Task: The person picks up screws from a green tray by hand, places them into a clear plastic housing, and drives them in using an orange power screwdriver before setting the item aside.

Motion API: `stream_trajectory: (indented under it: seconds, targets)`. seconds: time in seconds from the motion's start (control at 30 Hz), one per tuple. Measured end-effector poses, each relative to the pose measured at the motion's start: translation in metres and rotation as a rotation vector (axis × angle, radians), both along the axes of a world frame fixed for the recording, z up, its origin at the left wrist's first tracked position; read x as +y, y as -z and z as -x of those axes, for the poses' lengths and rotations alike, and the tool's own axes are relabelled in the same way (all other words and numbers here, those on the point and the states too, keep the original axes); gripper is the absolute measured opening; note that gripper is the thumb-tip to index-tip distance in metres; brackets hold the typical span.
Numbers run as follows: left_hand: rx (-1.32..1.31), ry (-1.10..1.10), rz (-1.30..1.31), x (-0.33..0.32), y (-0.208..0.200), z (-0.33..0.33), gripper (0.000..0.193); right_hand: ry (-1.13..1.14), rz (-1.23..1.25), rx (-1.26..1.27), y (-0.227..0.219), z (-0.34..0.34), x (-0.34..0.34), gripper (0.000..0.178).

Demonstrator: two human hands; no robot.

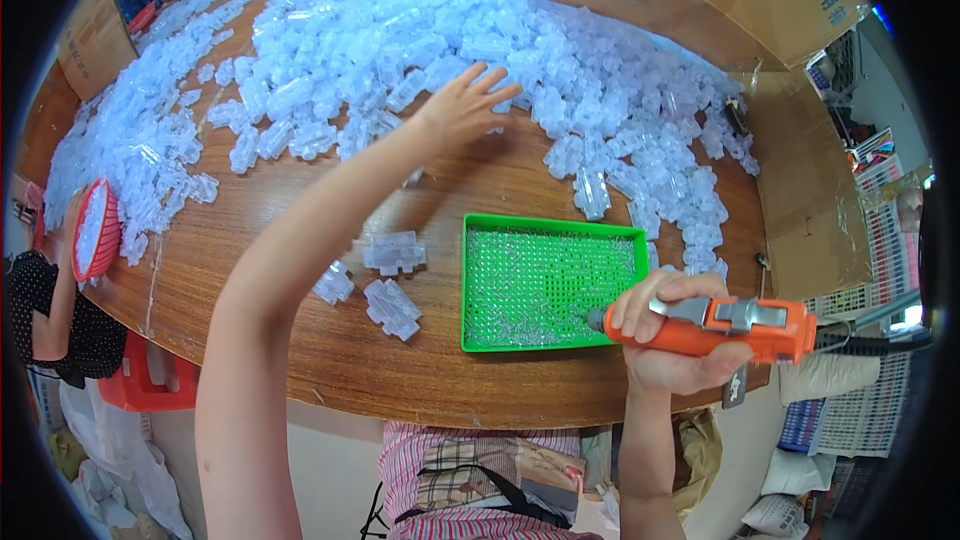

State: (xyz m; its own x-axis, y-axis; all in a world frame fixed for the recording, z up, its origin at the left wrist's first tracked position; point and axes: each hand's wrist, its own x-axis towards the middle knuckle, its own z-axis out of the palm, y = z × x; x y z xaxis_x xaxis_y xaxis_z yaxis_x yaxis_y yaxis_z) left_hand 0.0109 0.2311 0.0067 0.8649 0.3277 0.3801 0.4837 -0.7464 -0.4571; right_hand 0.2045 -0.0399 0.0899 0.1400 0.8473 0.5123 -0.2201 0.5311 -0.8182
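Observation:
My left hand is stretched out with its fingers spread at the near edge of a big heap of clear plastic parts. Nothing shows in its grasp. Wrapped round an orange powered screwdriver with a metal lever is my right hand. The tool's dark nose points left over the right side of a green tray; its tip is hard to make out. Many small metal screws lie in rows and loose in that tray. A few clear plastic pieces rest on the table left of it.
Cardboard walls border the wooden table at right and back. Another person's arm is at the left, by a red basket of clear parts. A cable trails right from the screwdriver. Someone else sits far left.

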Motion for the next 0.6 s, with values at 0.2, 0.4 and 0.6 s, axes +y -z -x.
stream_trajectory:
  seconds: [0.2, 0.4, 0.6]
  targets:
    - [0.013, 0.142, 0.125, 0.005, -0.017, 0.018, 0.028, 0.006, 0.096, 0.025, 0.02, 0.001, 0.011, 0.081]
    - [-0.788, 0.17, 1.04, -0.116, -0.04, 0.02, 0.032, -0.031, 0.124, 0.051, 0.052, 0.002, 0.034, 0.081]
    - [-0.534, 0.223, 1.079, -0.231, -0.062, 0.031, 0.036, 0.025, 0.155, -0.017, 0.054, 0.011, 0.039, 0.081]
